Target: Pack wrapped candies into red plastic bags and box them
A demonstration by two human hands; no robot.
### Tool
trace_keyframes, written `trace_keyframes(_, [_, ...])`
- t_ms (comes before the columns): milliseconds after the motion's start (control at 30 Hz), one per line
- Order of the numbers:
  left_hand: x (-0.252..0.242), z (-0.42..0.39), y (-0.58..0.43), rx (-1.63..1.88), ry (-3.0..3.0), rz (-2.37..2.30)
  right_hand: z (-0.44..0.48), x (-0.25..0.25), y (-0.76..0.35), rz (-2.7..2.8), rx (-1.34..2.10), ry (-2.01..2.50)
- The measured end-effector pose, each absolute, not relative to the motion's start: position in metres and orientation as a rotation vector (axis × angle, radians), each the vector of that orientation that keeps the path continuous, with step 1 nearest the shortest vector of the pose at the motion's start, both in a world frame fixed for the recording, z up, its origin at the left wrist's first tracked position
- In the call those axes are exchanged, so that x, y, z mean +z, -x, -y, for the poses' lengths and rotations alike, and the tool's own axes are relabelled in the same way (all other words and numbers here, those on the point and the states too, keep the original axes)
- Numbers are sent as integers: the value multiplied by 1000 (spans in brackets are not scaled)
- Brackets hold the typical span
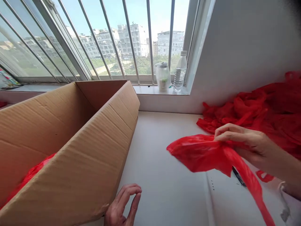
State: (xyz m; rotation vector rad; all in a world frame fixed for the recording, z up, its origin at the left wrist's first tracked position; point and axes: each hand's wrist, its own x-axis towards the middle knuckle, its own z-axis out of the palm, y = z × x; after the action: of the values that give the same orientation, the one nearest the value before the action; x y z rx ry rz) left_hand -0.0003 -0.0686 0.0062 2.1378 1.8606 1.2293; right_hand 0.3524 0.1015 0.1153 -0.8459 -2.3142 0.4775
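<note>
My right hand pinches a crumpled red plastic bag between thumb and fingers. One part of the bag points left, and a long strip trails down toward the lower right. Beside the near corner of a large open cardboard box, my left hand is low over the white tabletop. Its thumb and index fingertips come together in a ring with nothing visible between them. Inside the box, some red plastic shows at the lower left; the near wall hides the rest.
A heap of red plastic bags lies against the wall at right. A water bottle and a bagged container stand on the windowsill behind the table. A dark object lies partly hidden below my right hand.
</note>
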Motion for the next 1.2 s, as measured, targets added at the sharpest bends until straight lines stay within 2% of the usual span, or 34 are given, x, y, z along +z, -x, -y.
trace_keyframes(133, [27, 53, -22, 1305, -1791, -2012, -80, 71, -246, 2390, 819, 594])
trace_keyframes(233, [31, 41, -34, 1220, -1786, -1929, -64, 42, -204, 2386, 813, 506])
trace_keyframes(333, [30, 30, -37, 1107, -1826, -1836, -58, 29, -206, 2281, 861, 601])
trace_keyframes(600, [28, 2, -50, 911, -1926, -1633, -69, 27, -239, 2219, 1047, 916])
trace_keyframes(800, [22, 12, -21, 1118, -1776, -1905, -80, 15, -266, 2071, 990, 1151])
trace_keyframes(933, [24, 36, -11, 1121, -1714, -1960, -76, 16, -311, 2236, 1066, 1164])
trace_keyframes(1100, [43, 39, -44, 954, -2272, -1859, -61, 34, -292, 2440, 925, 959])
trace_keyframes(1200, [48, 22, -56, 842, -2559, -1765, -59, 43, -253, 2494, 834, 1022])
